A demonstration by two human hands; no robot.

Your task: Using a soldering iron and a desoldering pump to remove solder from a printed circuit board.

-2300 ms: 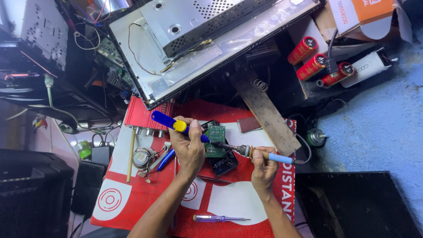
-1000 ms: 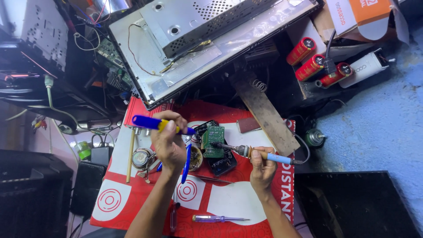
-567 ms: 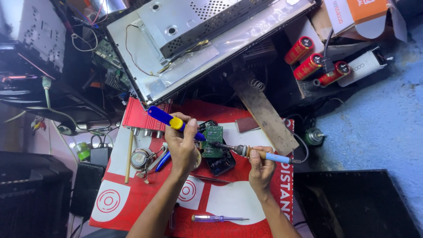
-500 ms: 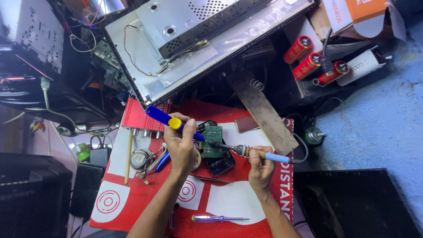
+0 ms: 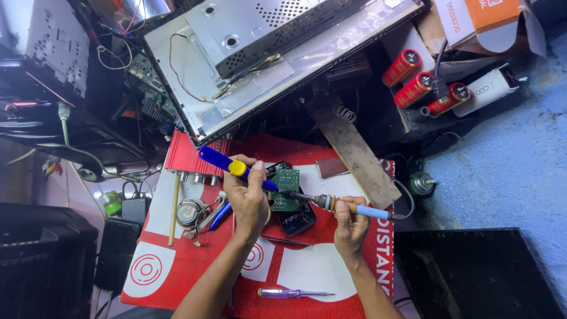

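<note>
Left hand point(image 5: 248, 198): fingers closed round blue-and-yellow plastic desoldering pump point(image 5: 236, 168) | Right hand point(image 5: 349, 227): pinching soldering iron point(image 5: 336, 205), blue handle, metal tip touching small green rectangular circuit board point(image 5: 287, 188) | Board lies on red-and-white printed mat point(image 5: 177, 260), between the hands | Purple-handled screwdriver point(image 5: 292, 293) near the mat's front edge.

Soft, even daylight fills the scene, brightest on the silvery metal chassis panel point(image 5: 283, 65), which shows mild glare. The left edge and lower corners fall into deep shadow. Focus is sharp throughout, with slight wide-angle bending at the edges.
</note>
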